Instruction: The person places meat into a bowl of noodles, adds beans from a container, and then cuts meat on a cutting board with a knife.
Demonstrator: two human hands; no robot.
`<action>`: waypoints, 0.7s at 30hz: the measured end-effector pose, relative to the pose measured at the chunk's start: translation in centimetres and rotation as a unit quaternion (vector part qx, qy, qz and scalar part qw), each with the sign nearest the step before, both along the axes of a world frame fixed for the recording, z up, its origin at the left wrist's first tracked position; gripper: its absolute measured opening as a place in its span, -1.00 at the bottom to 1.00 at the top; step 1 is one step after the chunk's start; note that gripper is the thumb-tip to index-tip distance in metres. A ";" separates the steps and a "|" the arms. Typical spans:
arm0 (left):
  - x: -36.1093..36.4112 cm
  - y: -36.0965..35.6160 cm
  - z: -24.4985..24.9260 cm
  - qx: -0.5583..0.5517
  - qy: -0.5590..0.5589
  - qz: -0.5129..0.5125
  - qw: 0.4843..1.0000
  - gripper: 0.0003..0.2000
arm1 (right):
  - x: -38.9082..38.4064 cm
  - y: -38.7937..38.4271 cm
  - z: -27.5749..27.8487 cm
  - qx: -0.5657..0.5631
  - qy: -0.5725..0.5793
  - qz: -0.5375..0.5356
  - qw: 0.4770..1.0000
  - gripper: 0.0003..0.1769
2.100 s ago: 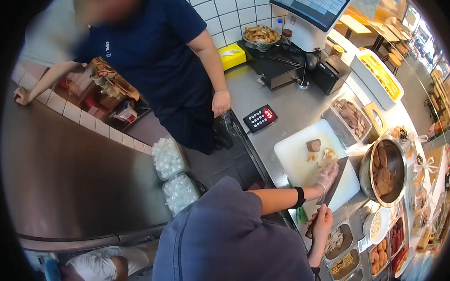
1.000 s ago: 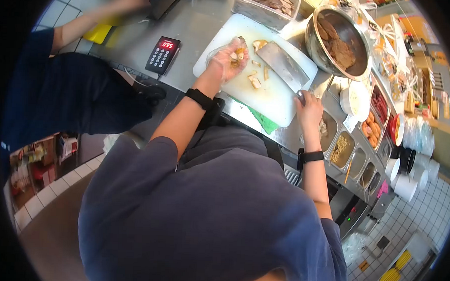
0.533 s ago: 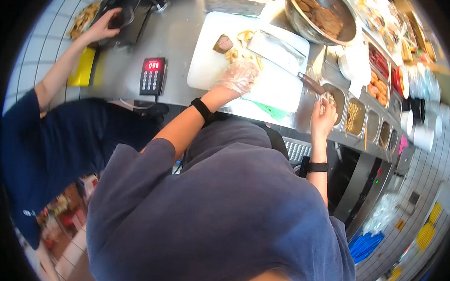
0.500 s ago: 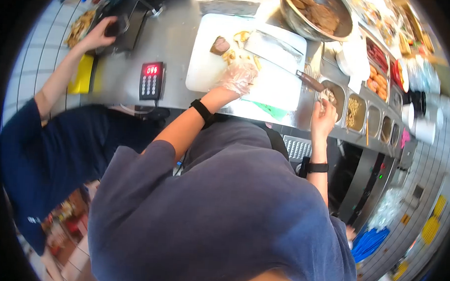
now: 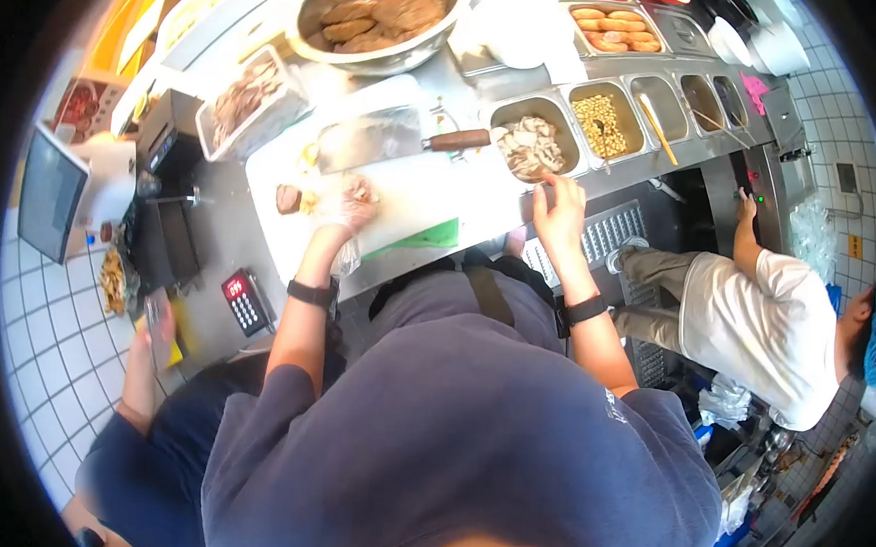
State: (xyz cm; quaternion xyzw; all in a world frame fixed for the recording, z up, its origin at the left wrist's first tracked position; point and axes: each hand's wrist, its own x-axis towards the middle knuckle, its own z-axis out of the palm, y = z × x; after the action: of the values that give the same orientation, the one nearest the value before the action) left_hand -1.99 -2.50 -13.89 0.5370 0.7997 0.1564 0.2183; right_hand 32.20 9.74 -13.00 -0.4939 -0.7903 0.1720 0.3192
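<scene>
My left hand (image 5: 347,211), in a clear plastic glove, is over the white cutting board (image 5: 416,198), its fingers closed round a brownish-pink piece of meat (image 5: 361,188). Left of it lie a darker chunk of meat (image 5: 288,199) and some yellowish pieces (image 5: 310,160). A cleaver (image 5: 370,139) with a wooden handle lies flat across the board's far part, its handle toward the right. My right hand (image 5: 560,212) is bare, fingers apart and holding nothing visible, at the near rim of a metal tray of pale sliced food (image 5: 531,147).
More trays continue rightward, one with peanut-like pieces (image 5: 600,123). A steel bowl of brown meat (image 5: 379,26) and a tub of sliced meat (image 5: 246,98) stand behind the board. A red-lit keypad (image 5: 244,301) sits left. One co-worker (image 5: 759,323) stands right, another (image 5: 177,438) left.
My view has swung to the right. My left hand now shows a piece of meat in its fingers. My right hand stays near the tray. The left co-worker's hand has come down from the dark machine.
</scene>
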 end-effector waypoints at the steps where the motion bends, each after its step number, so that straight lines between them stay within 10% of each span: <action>1: 1.3 1.1 2.5 -0.027 -0.043 0.039 0.998 -0.91 | 0.5 0.7 -0.1 -0.007 0.010 -0.004 1.000 -0.74; 11: 11.1 24.0 10.1 0.160 -0.542 0.084 0.820 -0.78 | 5.9 7.3 1.6 -0.108 0.157 0.091 0.977 -0.83; 21: 12.8 33.7 7.6 0.140 -0.469 0.316 0.813 -0.76 | 13.2 17.2 -1.3 -0.119 0.177 0.031 0.977 -0.86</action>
State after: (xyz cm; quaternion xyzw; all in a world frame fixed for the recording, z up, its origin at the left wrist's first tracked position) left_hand 10.76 31.25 -6.28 0.1407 0.6954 0.5599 0.4279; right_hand 45.37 26.92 -14.26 -0.4658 -0.7100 0.3592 0.3873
